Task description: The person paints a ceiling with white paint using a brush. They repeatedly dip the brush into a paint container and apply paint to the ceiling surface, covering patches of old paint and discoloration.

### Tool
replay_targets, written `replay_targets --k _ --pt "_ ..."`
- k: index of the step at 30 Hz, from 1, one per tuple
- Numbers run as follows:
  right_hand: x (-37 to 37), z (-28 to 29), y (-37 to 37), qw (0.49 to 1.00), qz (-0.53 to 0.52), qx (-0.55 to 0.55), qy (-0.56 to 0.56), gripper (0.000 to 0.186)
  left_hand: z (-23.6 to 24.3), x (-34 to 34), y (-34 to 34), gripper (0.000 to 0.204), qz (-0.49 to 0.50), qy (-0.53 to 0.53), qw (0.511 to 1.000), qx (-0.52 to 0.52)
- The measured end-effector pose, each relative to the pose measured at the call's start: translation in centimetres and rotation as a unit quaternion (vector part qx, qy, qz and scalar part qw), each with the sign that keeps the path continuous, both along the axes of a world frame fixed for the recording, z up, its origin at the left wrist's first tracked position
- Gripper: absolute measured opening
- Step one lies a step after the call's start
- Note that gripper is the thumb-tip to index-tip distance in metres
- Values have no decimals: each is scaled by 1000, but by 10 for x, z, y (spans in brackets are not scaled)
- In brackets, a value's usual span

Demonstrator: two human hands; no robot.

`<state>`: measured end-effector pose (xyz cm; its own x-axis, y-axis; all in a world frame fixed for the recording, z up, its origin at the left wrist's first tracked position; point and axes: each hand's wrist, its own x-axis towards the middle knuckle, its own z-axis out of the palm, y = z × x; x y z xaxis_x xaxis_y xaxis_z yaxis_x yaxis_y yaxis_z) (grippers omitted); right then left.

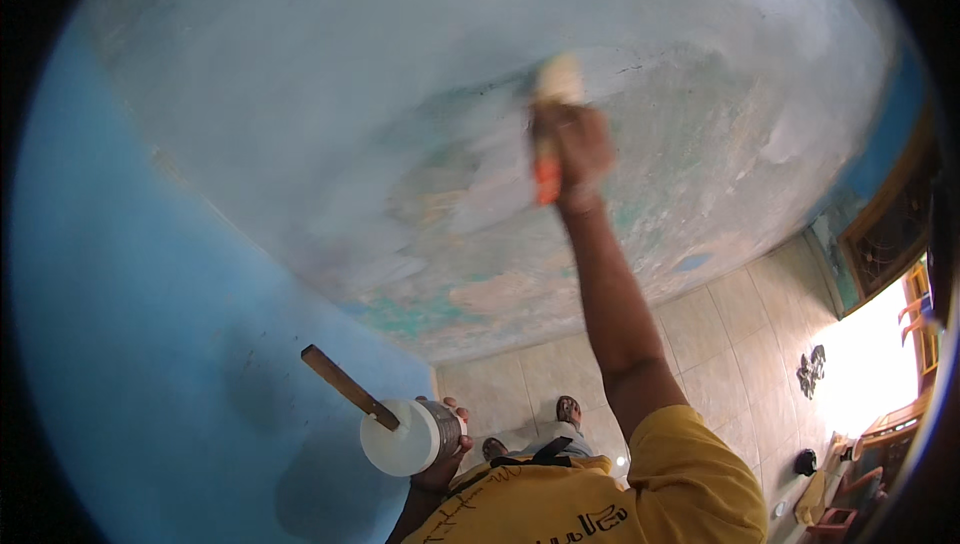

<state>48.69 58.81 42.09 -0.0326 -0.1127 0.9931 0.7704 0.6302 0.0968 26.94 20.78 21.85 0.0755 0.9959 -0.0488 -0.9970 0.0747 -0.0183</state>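
Observation:
My right hand (578, 152) is wrapped round the handle of a paintbrush (559, 82) with pale bristles and an orange handle end. Its bristles are at the patchy grey wall (330, 114), and hand and brush are blurred by motion. Down by my waist, my left hand (452, 444) grips a round tub (405, 444) from the side, fingers curled round its dark label. White stuff fills the top of the tub. From it a flat wooden stick (345, 384) leans out toward the blue wall.
A smooth blue wall (150, 274) meets the patchy wall at a corner on the left. Below lies a tiled floor (735, 334) with my feet on it. To the right are a bright doorway (880, 364), a small dark pile (811, 371) and red chairs (835, 522).

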Motion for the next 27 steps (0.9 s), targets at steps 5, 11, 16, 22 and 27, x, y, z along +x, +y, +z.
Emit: replay_targets --k 5,11,16,22,27 --pt "-97 -32 -54 951 198 -56 -229 40 -6 -2 -1 48 9 15 1000 4" --pt "0 20 17 955 206 -48 -209 22 -11 4 -1 51 26 6 1000 11" --pt "26 70 15 995 89 13 -46 23 -8 5 -9 50 42 -6 999 8" --pt "-56 -25 -11 944 163 -89 -272 31 -7 4 -5 51 40 8 999 6" --pt "-30 3 11 948 227 -86 -207 15 -11 5 -4 53 38 -2 999 11"
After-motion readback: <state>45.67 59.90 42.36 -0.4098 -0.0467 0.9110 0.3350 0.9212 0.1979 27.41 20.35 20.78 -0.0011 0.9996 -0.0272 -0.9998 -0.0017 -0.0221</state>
